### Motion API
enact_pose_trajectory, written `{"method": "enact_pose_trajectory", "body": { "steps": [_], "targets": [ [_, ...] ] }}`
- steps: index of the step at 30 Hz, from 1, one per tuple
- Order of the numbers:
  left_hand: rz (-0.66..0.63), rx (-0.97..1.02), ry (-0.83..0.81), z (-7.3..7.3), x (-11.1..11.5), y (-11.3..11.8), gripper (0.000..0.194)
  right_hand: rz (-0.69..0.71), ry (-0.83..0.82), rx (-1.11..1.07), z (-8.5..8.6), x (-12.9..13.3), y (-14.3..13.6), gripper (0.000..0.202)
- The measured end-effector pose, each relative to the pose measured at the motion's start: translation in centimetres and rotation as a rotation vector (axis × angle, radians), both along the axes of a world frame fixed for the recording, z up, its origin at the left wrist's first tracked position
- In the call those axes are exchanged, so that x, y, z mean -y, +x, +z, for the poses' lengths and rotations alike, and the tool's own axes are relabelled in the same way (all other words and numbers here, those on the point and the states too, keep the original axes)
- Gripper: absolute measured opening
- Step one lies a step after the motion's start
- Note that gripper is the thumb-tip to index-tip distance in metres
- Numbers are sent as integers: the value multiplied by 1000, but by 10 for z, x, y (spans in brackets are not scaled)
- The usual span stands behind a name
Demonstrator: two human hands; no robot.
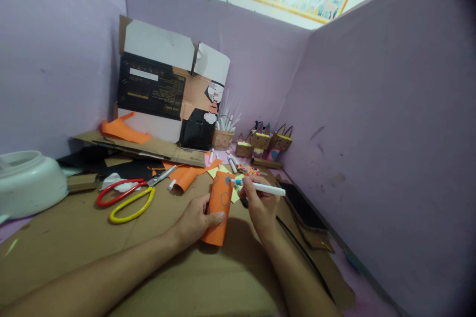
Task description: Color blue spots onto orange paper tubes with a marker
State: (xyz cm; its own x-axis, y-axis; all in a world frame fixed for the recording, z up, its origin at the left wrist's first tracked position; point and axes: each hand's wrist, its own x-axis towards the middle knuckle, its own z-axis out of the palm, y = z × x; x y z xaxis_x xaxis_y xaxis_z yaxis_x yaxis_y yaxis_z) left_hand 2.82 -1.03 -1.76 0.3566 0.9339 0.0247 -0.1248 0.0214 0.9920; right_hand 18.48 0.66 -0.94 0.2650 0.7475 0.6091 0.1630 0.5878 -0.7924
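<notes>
My left hand [197,220] is wrapped round an orange paper-covered tube [217,228], its thumb across the front. Several drawn circles mark the tube, and one near its top is filled in blue. In my right hand [261,205] is a white marker [267,188] with a blue end, pinched between thumb and fingers. The marker's tip touches or nearly touches the blue circle. Scissors [150,185] with one red and one yellow handle lie to the left of the tube. Behind the tube are orange paper [188,177] and yellow scraps.
A white pot-like container [31,188] stands at the left edge. Flattened printed cardboard [152,86] leans on the back wall. A basket of markers [223,138] and small eared cardboard boxes [261,139] stand behind. At right lie a phone-like dark slab [307,206] and a black cable [305,252].
</notes>
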Motion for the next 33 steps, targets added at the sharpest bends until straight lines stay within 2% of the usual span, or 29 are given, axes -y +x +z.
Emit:
{"method": "enact_pose_trajectory", "body": {
  "steps": [15, 33],
  "targets": [
    [-7, -3, 27, 0, 0, 0, 50, -21, -18, 50, 4, 1, 0, 24],
    [-5, -28, 28, -3, -1, -1, 43, -13, 19, 21, -3, -4, 1, 20]
  ]
}}
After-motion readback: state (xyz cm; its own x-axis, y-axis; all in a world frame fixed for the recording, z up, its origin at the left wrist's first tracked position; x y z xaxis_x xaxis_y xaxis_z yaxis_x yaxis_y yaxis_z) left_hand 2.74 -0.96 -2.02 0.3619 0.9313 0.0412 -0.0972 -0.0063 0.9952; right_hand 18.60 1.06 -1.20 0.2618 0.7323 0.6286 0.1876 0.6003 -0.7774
